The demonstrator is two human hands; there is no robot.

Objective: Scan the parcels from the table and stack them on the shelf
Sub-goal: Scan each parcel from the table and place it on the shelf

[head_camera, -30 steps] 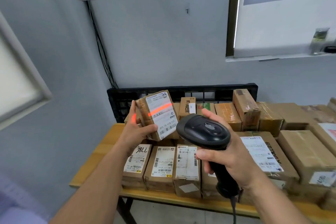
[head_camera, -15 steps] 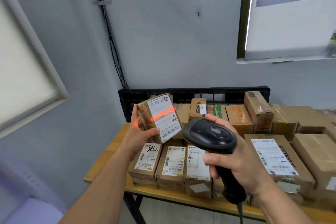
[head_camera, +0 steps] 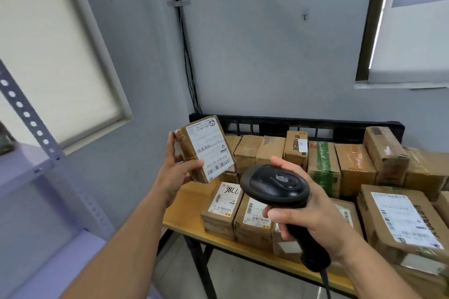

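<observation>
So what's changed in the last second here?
The red scan line on the white label is gone. The left hand has carried the small brown cardboard parcel leftward, toward the grey metal shelf. The right hand still grips the black handheld scanner; parcels on the wooden table have not moved.

Legible text: shipping labels, few lines readable.
Held parcel (head_camera: 206,150) in left hand (head_camera: 178,172): white label, upside down, large print approx. "516 K20 00 008" by barcodes; rest blurred. Front-left parcel (head_camera: 222,206) on table (head_camera: 189,204): handwritten marker no., "98LL" as seen, i.e. 7786 inverted. Big box (head_camera: 401,221) at right: dark side lettering, illegible. Back-row box (head_camera: 295,147): black characters, too blurred.
</observation>
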